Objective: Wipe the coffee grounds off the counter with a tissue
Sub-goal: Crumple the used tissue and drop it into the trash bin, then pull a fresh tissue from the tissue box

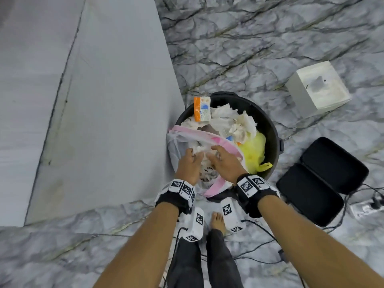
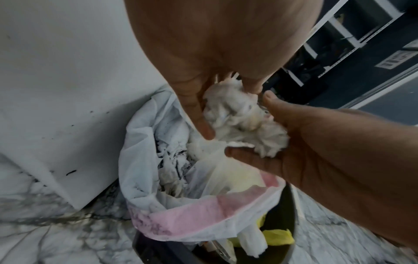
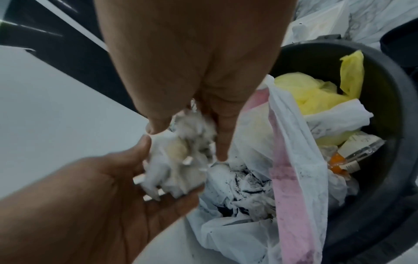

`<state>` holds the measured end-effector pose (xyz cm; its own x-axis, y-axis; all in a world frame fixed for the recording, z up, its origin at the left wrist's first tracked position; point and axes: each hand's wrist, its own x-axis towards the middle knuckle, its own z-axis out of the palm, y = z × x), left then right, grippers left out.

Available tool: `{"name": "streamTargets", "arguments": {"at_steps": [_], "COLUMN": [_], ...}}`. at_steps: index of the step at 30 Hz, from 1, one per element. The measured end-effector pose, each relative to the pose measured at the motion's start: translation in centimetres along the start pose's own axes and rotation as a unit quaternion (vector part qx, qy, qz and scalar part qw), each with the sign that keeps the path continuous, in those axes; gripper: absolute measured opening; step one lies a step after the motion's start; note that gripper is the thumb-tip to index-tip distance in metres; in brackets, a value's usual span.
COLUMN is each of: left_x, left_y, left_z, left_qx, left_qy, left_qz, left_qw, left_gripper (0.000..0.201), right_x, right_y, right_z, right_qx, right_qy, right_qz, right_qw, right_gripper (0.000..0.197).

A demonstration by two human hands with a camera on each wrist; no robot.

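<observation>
Head view puts both your hands over the bin (image 1: 268, 121), while wrist views show your left hand (image 2: 203, 75) and right hand (image 3: 199, 71) pinching the crumpled tissue (image 2: 239, 117) above a stained bag (image 2: 158, 178).

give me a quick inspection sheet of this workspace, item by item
surface: marbled floor; counter top not in view
job's things: crumpled tissue held over white and pink bag in black bin; dark grounds on tissues inside the bag
clutter: orange carton, yellow bag, white box, open black case
grippers: left hand and right hand both hold the tissue between them
cables: black cables on floor
surroundings: grey cabinet side, bare foot
</observation>
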<state>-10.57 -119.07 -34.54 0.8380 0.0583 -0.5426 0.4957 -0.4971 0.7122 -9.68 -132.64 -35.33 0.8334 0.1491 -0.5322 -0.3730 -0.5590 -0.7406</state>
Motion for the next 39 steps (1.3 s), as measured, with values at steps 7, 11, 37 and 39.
{"name": "streamTargets", "arguments": {"at_steps": [7,11,37,39], "left_x": [1.7,0.1,-23.8,-25.7], "left_y": [-3.8,-3.4,-12.1,-14.4], "left_z": [1.2,0.5,-22.0,-24.1], "left_qx": [-0.065,-0.045,-0.169,-0.176], "left_qy": [-0.035,-0.061,0.055,0.073], "left_qz": [-0.094,-0.101,-0.162,-0.170], "left_qw": [0.993,0.992,0.971,0.967], "left_gripper": [0.064,0.054,0.020,0.022], "right_x": [1.5,0.4,-15.1,-15.4], "right_y": [2.9,3.1,-17.0,-18.7], "right_z": [0.4,0.4,14.1,16.8], "right_qx": [-0.027,-0.052,-0.224,-0.236], "right_qy": [-0.085,-0.083,-0.272,-0.276], "right_qz": [0.073,0.059,-0.081,-0.092], "right_qw": [0.993,0.993,0.932,0.927], "right_gripper": [0.053,0.042,0.028,0.028]}}
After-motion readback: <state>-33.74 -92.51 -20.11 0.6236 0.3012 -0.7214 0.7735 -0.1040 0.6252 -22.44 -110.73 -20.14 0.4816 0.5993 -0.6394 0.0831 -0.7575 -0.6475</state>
